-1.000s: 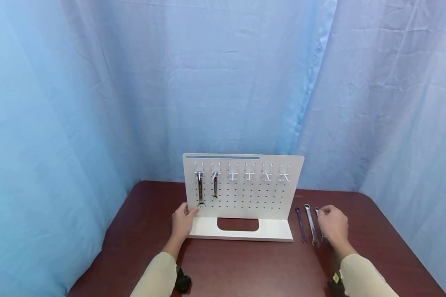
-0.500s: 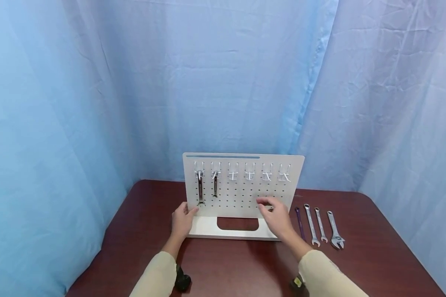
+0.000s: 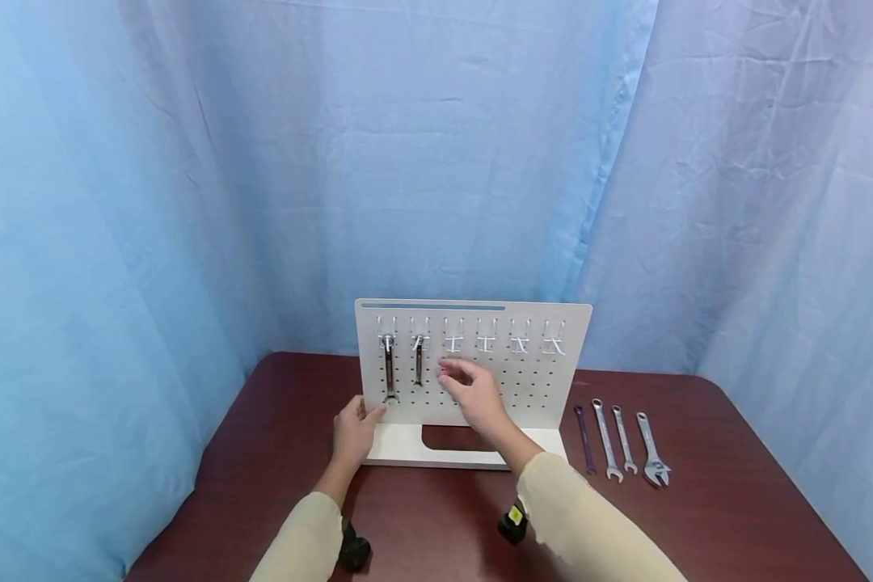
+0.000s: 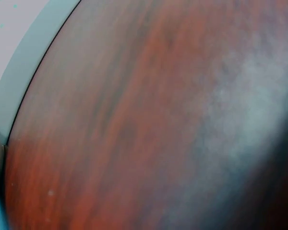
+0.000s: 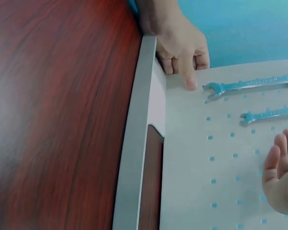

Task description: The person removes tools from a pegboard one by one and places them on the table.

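My left hand (image 3: 354, 432) grips the lower left edge of a white pegboard stand (image 3: 473, 412), its thumb on the front face. Two combination wrenches hang from the board's two leftmost hooks: a longer wrench (image 3: 389, 372) and a shorter wrench (image 3: 419, 364). In front of the board, just right of the shorter one, hovers my right hand (image 3: 476, 396), fingers loosely bent and nothing between them. The right wrist view has this hand (image 5: 283, 184) at its right edge, beside the lower ends of the hanging wrenches. Only table and the stand's edge fill the left wrist view.
To the right of the stand lie a purple wrench (image 3: 585, 440), two silver combination wrenches, one longer (image 3: 607, 440) and one shorter (image 3: 624, 440), and an adjustable wrench (image 3: 653, 453). Several bare white hooks (image 3: 486, 339) line the board's top. Blue curtains (image 3: 422, 162) surround the dark red table (image 3: 436, 517).
My right hand has moved left from over the wrenches on the table to the front of the pegboard, uncovering the adjustable wrench. The left hand keeps its grip on the board.
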`<action>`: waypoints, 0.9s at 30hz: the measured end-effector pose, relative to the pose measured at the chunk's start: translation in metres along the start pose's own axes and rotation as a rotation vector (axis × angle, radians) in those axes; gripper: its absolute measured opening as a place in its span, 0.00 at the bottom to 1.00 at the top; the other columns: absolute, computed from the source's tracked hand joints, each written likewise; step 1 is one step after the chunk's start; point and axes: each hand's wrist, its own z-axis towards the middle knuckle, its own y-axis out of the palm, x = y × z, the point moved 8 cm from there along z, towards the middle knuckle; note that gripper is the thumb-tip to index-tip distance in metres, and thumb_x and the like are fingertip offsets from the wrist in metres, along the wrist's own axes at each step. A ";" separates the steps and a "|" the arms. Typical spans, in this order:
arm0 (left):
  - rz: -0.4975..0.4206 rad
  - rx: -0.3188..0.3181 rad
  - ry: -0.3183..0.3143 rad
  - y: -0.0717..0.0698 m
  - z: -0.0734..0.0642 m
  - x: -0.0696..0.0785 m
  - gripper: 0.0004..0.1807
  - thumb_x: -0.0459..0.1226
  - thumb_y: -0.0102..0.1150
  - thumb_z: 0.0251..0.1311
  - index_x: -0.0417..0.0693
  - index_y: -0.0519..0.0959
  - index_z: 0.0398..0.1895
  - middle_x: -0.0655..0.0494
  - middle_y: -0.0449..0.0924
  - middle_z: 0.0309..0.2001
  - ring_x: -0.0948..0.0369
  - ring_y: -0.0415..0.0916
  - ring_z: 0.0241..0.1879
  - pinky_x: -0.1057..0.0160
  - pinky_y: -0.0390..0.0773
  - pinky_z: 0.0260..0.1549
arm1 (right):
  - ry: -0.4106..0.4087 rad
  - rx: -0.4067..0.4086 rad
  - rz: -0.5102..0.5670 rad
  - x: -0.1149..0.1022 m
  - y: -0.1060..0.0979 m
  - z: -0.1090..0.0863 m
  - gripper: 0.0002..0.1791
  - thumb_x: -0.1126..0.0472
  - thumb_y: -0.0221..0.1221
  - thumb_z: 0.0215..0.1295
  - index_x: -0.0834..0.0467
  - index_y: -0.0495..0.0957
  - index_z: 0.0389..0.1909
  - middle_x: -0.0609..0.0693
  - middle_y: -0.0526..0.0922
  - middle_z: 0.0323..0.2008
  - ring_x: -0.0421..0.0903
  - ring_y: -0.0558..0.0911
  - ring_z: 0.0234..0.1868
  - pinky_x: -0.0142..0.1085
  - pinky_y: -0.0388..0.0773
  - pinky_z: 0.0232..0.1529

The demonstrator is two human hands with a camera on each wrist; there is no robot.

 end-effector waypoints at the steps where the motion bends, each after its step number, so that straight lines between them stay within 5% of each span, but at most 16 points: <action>1: 0.002 0.000 -0.001 0.000 0.000 0.000 0.12 0.39 0.65 0.67 0.43 0.81 0.49 0.45 0.85 0.49 0.52 0.82 0.53 0.51 0.83 0.48 | 0.017 -0.019 0.015 -0.001 0.005 0.002 0.17 0.67 0.63 0.68 0.65 0.81 0.56 0.62 0.86 0.44 0.56 0.84 0.43 0.34 0.81 0.38; 4: 0.002 -0.003 -0.012 -0.001 0.000 0.000 0.13 0.39 0.65 0.67 0.43 0.81 0.50 0.45 0.85 0.51 0.52 0.82 0.54 0.51 0.82 0.49 | 0.064 -0.065 0.063 -0.004 0.018 0.006 0.19 0.67 0.62 0.69 0.67 0.78 0.60 0.66 0.84 0.44 0.61 0.85 0.41 0.38 0.81 0.36; 8: -0.005 -0.002 -0.014 -0.002 0.001 0.000 0.13 0.39 0.65 0.67 0.42 0.81 0.51 0.44 0.85 0.51 0.51 0.82 0.54 0.50 0.82 0.50 | 0.098 -0.084 0.094 -0.002 0.033 0.011 0.20 0.65 0.61 0.70 0.65 0.77 0.61 0.62 0.85 0.42 0.56 0.85 0.38 0.47 0.83 0.40; 13: 0.001 0.002 -0.012 -0.004 0.001 0.000 0.13 0.40 0.65 0.67 0.43 0.81 0.50 0.45 0.85 0.49 0.51 0.82 0.53 0.50 0.82 0.49 | 0.127 -0.077 0.123 -0.001 0.050 0.018 0.18 0.63 0.62 0.69 0.64 0.78 0.57 0.54 0.85 0.37 0.45 0.84 0.33 0.45 0.83 0.39; 20: -0.001 0.002 -0.001 -0.004 0.001 0.000 0.11 0.39 0.66 0.66 0.43 0.81 0.47 0.46 0.86 0.47 0.52 0.83 0.51 0.51 0.83 0.47 | 0.103 -0.022 0.116 -0.010 0.058 0.023 0.09 0.62 0.63 0.70 0.66 0.82 0.41 0.52 0.81 0.27 0.43 0.80 0.27 0.33 0.79 0.29; 27: 0.008 0.002 0.002 0.000 0.000 0.001 0.10 0.40 0.66 0.66 0.45 0.81 0.45 0.48 0.86 0.45 0.53 0.84 0.49 0.54 0.84 0.42 | 0.050 0.008 0.044 -0.021 0.052 0.013 0.07 0.64 0.62 0.69 0.65 0.83 0.36 0.55 0.84 0.32 0.43 0.84 0.31 0.35 0.82 0.31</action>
